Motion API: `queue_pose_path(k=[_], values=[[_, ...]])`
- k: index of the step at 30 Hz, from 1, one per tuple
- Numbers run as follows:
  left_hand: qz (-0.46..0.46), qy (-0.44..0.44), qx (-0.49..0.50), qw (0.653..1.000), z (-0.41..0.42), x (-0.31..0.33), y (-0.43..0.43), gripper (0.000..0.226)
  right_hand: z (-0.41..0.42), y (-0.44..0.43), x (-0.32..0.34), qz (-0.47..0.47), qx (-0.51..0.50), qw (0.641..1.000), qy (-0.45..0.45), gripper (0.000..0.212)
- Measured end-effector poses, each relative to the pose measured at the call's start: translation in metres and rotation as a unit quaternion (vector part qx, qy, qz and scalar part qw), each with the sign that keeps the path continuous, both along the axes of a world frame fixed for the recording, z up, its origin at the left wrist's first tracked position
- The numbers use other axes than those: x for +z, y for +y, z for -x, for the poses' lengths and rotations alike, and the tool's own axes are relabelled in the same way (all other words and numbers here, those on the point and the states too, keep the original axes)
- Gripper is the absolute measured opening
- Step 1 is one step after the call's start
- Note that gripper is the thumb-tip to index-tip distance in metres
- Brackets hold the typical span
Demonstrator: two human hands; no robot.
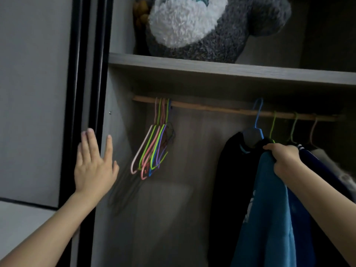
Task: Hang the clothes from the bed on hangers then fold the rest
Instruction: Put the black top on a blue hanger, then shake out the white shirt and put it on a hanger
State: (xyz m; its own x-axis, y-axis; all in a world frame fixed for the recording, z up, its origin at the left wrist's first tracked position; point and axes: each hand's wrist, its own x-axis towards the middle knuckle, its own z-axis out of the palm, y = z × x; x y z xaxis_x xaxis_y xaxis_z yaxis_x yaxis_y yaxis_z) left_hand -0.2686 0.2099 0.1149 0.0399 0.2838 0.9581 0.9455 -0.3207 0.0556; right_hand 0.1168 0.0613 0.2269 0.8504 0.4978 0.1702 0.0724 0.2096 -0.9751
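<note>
Right hand [283,159] grips blue garment [269,209] at top, just under rail [212,108]. Left hand [94,166] flat, fingers spread, on wardrobe door [28,93]. Black garment [235,170] hung beside right hand; empty hangers [152,151] between hands; folding likely pending.

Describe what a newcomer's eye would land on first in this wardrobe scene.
A big fluffy grey-and-white plush toy fills the upper shelf. Below, empty coloured wire hangers dangle bunched at the left end of the wooden rail. At right, the right hand grips a blue fabric garment beside a hung black top.
</note>
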Motion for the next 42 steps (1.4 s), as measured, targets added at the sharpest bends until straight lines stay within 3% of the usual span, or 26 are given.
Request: queue_pose_path(k=[8, 17, 19, 22, 25, 29, 33, 38, 42], values=[[-0.021, 0.032, 0.01, 0.999, 0.004, -0.005, 0.007, 0.063, -0.017, 0.022, 0.01, 0.045, -0.038, 0.998, -0.031, 0.045], [-0.031, 0.021, 0.013, 0.999, 0.002, -0.002, 0.002, 0.067, -0.018, 0.013, -0.012, 0.206, -0.067, 0.954, -0.205, 0.024], [-0.029, 0.021, 0.015, 0.999, 0.003, -0.002, 0.001, 0.066, -0.009, 0.011, -0.013, 0.277, -0.083, 0.913, -0.289, 0.029], [-0.039, 0.025, 0.012, 0.999, 0.003, -0.002, 0.0, 0.066, 0.013, 0.014, -0.021, 0.331, -0.187, 0.804, -0.458, 0.037], [-0.041, 0.026, 0.008, 0.999, 0.003, -0.002, 0.001, 0.078, 0.048, 0.032, -0.031, 0.286, -0.158, 0.781, -0.532, 0.036], [-0.049, 0.021, 0.001, 0.999, 0.003, -0.004, -0.001, 0.064, 0.105, 0.066, -0.048, 0.265, -0.024, 0.787, -0.556, 0.039], [-0.039, 0.041, 0.007, 0.998, 0.005, -0.009, -0.002, 0.065, 0.168, 0.092, -0.058, 0.211, 0.112, 0.792, -0.562, 0.043], [-0.056, 0.045, 0.016, 0.997, 0.007, -0.01, 0.002, 0.07, 0.215, 0.116, -0.049, 0.156, 0.248, 0.884, -0.365, 0.045], [-0.054, 0.048, 0.017, 0.997, 0.007, -0.01, 0.002, 0.066, 0.22, 0.132, -0.051, 0.144, 0.272, 0.904, -0.296, 0.027]])
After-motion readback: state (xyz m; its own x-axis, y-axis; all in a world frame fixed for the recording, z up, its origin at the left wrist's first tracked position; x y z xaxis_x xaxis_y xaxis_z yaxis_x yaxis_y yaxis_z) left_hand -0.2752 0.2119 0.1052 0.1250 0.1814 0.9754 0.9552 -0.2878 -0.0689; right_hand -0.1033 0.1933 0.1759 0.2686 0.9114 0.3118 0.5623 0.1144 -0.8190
